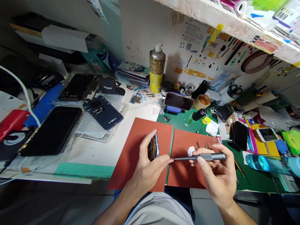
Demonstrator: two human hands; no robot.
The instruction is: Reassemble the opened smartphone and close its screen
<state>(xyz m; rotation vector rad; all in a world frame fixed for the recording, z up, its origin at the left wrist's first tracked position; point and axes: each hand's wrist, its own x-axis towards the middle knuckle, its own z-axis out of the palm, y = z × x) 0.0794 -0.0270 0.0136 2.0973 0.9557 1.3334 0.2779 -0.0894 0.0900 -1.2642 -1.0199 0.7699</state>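
My left hand [146, 165] is closed around a smartphone [154, 147], held on edge above a reddish-brown mat [131, 150]. Part of the phone is hidden behind the fingers. In my right hand [219, 178] lies a slim grey screwdriver [206, 157], roughly level and pointing left. Its thin tip reaches the thumb and fingertip of my left hand; whether a screw sits there is too small to tell. Under the right hand is a second reddish-brown mat [180, 175]. A small white scrap [190, 151] and a few thin bits lie on it near the fingers.
A phone on a blue stand [179, 101] and a yellow spray can [157, 70] stand behind the mats. Left are a dark phone screen [52, 131] and a navy device [103, 112]. A blue bottle [269, 163] lies right; a shelf [225, 23] overhangs.
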